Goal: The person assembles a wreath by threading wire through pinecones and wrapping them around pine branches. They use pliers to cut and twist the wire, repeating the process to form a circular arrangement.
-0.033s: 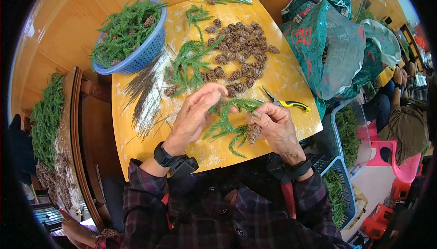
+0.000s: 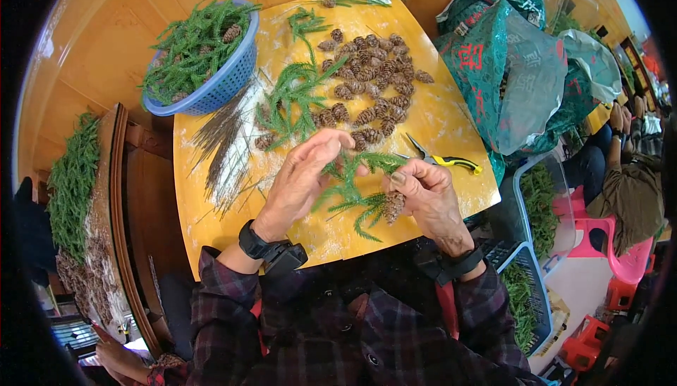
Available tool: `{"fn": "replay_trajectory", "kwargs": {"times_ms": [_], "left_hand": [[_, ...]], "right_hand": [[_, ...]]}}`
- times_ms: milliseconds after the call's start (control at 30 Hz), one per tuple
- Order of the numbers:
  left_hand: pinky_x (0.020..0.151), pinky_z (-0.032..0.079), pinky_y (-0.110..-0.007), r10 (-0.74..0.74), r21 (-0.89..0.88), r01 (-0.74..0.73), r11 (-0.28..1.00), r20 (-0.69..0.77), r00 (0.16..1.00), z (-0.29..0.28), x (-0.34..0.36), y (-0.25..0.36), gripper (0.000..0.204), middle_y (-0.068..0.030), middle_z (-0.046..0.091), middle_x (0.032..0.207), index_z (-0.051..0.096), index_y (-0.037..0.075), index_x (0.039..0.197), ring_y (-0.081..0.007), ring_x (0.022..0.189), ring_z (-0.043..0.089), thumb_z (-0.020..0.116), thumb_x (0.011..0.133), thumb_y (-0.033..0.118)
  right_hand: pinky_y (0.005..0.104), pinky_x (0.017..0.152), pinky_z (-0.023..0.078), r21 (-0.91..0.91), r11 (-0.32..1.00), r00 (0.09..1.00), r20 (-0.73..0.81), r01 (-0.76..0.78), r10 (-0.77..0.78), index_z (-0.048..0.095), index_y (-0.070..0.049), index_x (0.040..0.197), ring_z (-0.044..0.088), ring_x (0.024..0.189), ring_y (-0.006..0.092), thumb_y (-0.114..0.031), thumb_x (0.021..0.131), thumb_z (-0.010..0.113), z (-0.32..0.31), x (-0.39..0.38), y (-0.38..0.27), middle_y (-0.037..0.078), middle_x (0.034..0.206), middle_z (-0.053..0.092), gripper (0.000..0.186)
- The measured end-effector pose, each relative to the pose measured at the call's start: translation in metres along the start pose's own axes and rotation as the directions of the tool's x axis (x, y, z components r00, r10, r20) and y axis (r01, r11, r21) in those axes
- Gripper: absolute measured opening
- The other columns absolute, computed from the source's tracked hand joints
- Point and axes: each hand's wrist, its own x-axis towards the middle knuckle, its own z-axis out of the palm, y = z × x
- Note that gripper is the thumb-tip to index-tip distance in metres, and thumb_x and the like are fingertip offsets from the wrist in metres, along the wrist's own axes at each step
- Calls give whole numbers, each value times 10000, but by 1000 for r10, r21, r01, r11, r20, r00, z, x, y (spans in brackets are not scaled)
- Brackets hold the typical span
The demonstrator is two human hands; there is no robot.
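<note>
Between my hands, over the near part of the yellow board (image 2: 331, 234), is a green artificial pine sprig (image 2: 367, 220) with a brown pine cone (image 2: 393, 207) at its lower right. My left hand (image 2: 303, 173) is closed on the sprig's upper left part, its fingertips partly hidden. My right hand (image 2: 431, 199) pinches the sprig beside the cone, thumb on top. Just beyond that hand lie yellow-and-black pliers (image 2: 451, 163). Loose pine cones (image 2: 384, 72) spread over the middle of the board. More green sprigs (image 2: 293, 97) lie left of them, next to a bundle of thin dark wires (image 2: 222, 139).
A blue basket (image 2: 236, 72) full of sprigs stands at the board's far left corner. Green plastic bags (image 2: 486, 68) crowd the right side. Lower right are bins (image 2: 536, 301) of greenery and a pink stool (image 2: 620, 245). Other people sit at both sides.
The sprig's lower left tips have shifted slightly and are blurred now. Both hands stay in nearly the same place.
</note>
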Motion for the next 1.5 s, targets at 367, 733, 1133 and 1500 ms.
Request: {"fn": "replay_trajectory", "kwargs": {"times_ms": [367,733,1133,1500], "left_hand": [[934,413,-372,-43,48,41,998,40,998,-13,5,-23,376,-122,572,1047,489,0,1127,-234,1017,564,504,921,314],[891,413,-292,79,127,-76,989,-21,997,4,-4,-9,284,-36,574,1025,547,15,1087,-138,939,550,559,896,225],[825,418,-246,34,-79,-21,997,165,986,-1,4,-18,218,-5,589,978,606,1,1017,-82,886,537,605,874,166],[747,399,-218,89,70,-97,993,104,991,-7,2,-26,210,22,564,883,614,-7,968,-57,823,491,588,884,184]], "right_hand": [[176,493,336,-128,964,955,-160,232,-251,594,-11,810,416,565,11,-108,886,629,11,-7,-7,-57,683,485,127],[172,506,382,-248,905,921,-94,345,-377,600,0,838,482,583,41,-74,877,625,10,-9,0,21,833,601,88],[185,505,431,-183,959,965,-104,218,-239,599,-14,841,562,644,65,-125,889,615,9,-10,-6,31,813,628,122],[186,518,439,-132,969,966,-122,210,-227,609,-19,848,556,635,60,-153,888,625,7,-5,-3,12,769,614,140]]}}
